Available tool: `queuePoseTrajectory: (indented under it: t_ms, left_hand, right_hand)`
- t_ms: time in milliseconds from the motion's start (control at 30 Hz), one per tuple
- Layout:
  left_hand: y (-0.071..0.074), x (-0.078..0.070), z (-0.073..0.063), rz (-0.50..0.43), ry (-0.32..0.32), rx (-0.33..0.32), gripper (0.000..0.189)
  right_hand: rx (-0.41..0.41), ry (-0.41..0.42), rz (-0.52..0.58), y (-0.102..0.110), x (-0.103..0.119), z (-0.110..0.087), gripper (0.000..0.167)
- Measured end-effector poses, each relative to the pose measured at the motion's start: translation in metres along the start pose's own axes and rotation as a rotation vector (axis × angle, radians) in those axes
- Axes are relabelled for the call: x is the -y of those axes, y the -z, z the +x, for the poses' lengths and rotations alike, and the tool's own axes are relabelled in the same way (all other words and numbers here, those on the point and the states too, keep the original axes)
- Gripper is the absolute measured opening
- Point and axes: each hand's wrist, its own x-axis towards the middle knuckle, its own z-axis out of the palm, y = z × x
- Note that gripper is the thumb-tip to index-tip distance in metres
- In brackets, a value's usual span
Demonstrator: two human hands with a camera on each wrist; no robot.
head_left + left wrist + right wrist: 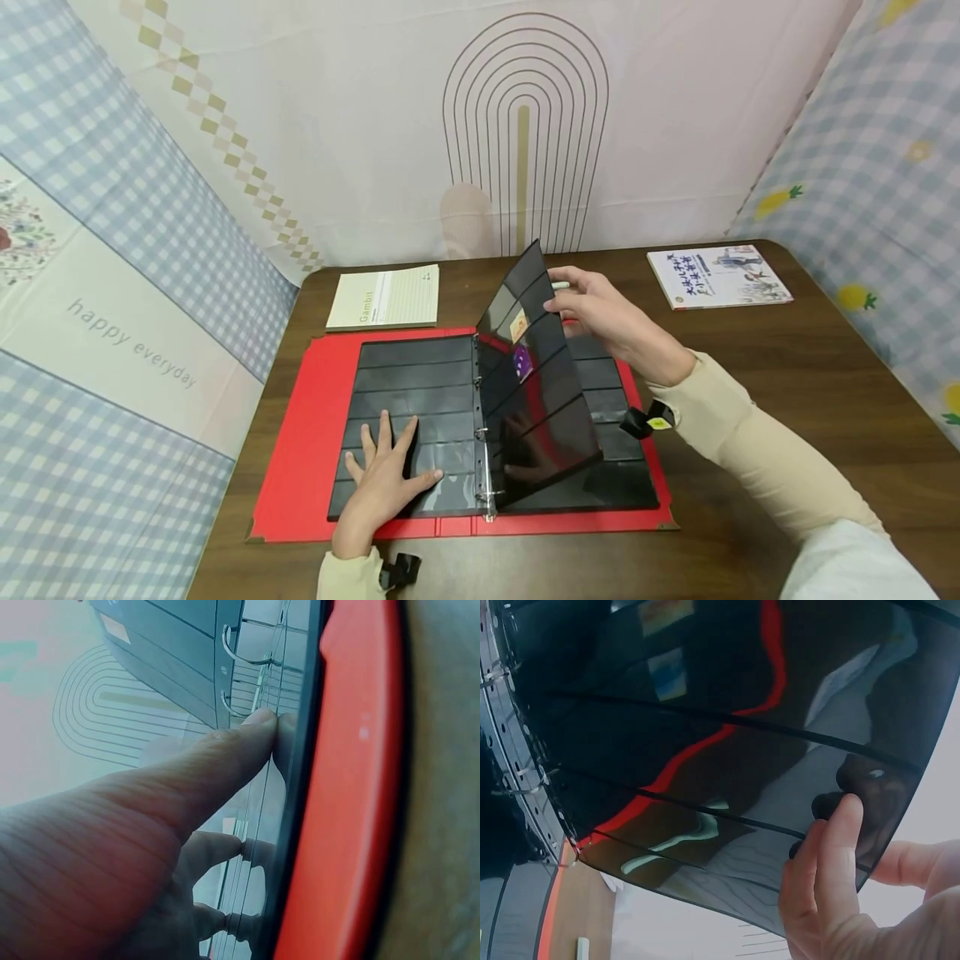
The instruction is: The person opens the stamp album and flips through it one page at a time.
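A red ring-bound stamp album (306, 442) lies spread on the table. My right hand (609, 327) pinches the outer edge of a black pocket page (555, 417), which stands raised and tilted over the right side. In the right wrist view, the thumb and the fingers (838, 851) are on opposite faces of this page. Behind its clear strips sit a yellowish stamp (519, 326) and a purple stamp (522, 363). With its fingers spread, my left hand (384, 487) rests on the flat left page (412, 377). Its thumb (251, 739) touches the glossy surface near the metal rings (232, 646).
Behind the album on the left lies a cream notepad (382, 297). A white illustrated book (718, 277) lies at the back right. Patterned cloths (360, 125) hang behind and beside the brown table (750, 358).
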Motion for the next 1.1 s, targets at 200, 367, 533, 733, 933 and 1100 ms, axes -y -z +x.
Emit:
queuePoseTrajectory:
  t_ms: [200, 367, 533, 733, 933, 1100]
  left_hand:
    - [-0.001, 0.000, 0.000, 0.004, 0.004, 0.001, 0.093]
    - [-0.001, 0.001, 0.000, -0.003, 0.004, 0.006, 0.093]
    - [0.000, 0.000, 0.001, -0.010, -0.007, 0.005, 0.094]
    - [0.000, 0.000, 0.001, -0.018, -0.005, 0.006, 0.093]
    - [0.000, 0.000, 0.002, -0.009, -0.003, -0.003, 0.093]
    - [0.005, -0.001, 0.002, -0.014, 0.004, 0.010, 0.089]
  right_hand:
    - [0.006, -0.003, 0.076, -0.007, 0.001, 0.005, 0.064]
    - [0.002, 0.014, 0.109, -0.014, 0.002, 0.010, 0.060]
    - [-0.024, 0.009, 0.146, -0.022, 0.004, 0.013, 0.061]
    - [-0.037, -0.018, 0.127, -0.036, 0.007, 0.014, 0.064]
    - [-0.049, -0.004, 0.100, -0.047, 0.008, 0.015, 0.063]
    - [-0.028, 0.031, 0.072, -0.053, 0.010, 0.015, 0.060]
